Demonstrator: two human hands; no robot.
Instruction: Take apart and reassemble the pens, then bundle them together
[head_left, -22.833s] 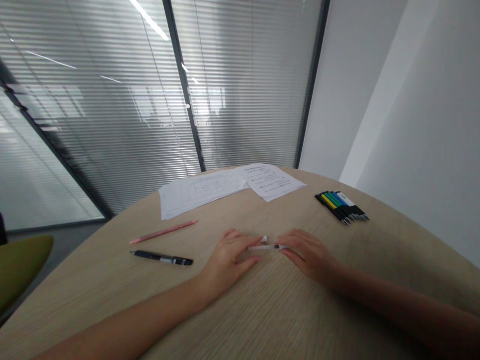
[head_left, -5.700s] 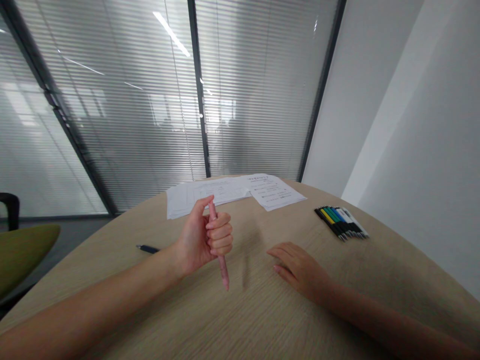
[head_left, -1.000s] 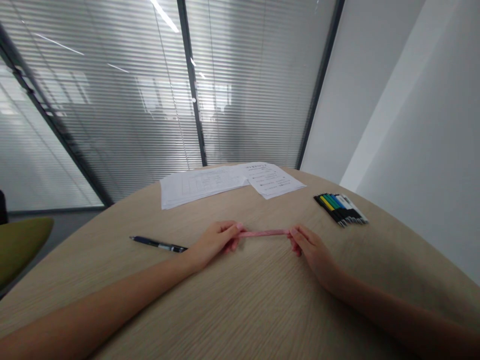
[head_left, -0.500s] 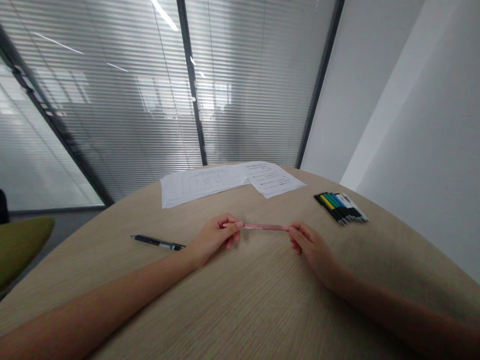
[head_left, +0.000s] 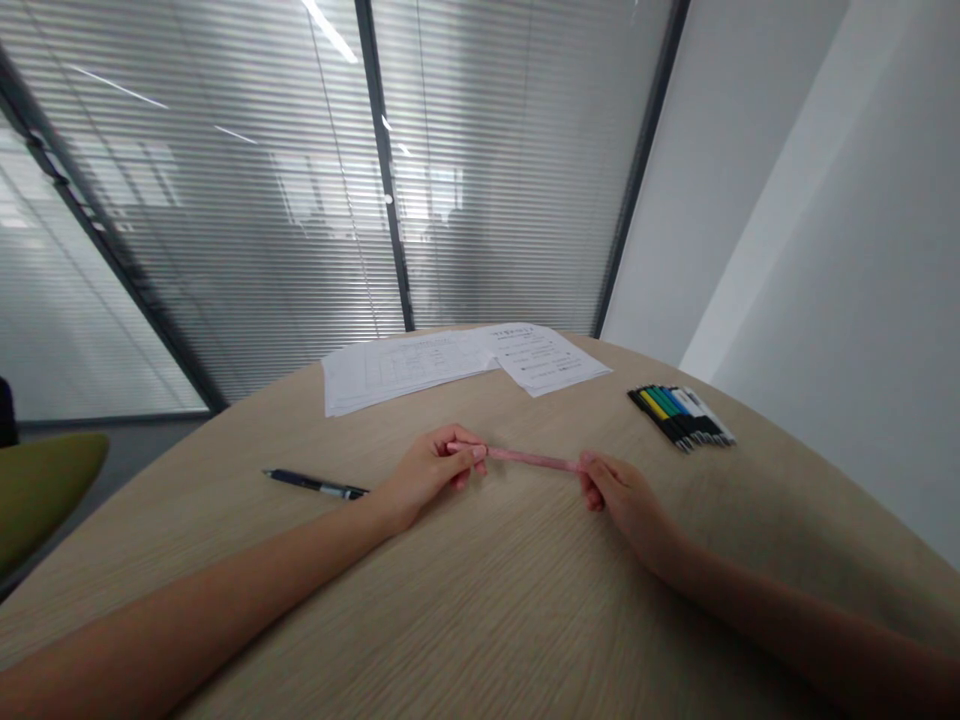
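A thin pink strip (head_left: 534,459) stretches straight between my two hands, just above the table; its material is too small to make out. My left hand (head_left: 442,462) pinches its left end between thumb and forefinger, with a short bit showing past the fingers. At the other end, my right hand (head_left: 616,492) has thumb and fingers closed on the strip. The strip slopes slightly down toward the right. Beside my left wrist, a black pen (head_left: 315,484) lies on the table, its right end reaching the wrist.
White printed sheets (head_left: 420,368) overlap at the far side of the round wooden table (head_left: 480,620). Several pens (head_left: 681,415) in black, yellow, green, blue and white lie in a row at the right. A green chair (head_left: 49,490) stands at the left.
The strip's right end has dropped a little with my right hand, and the strip has turned, its whitish lower edge now out of sight. Both hands keep their pinch.
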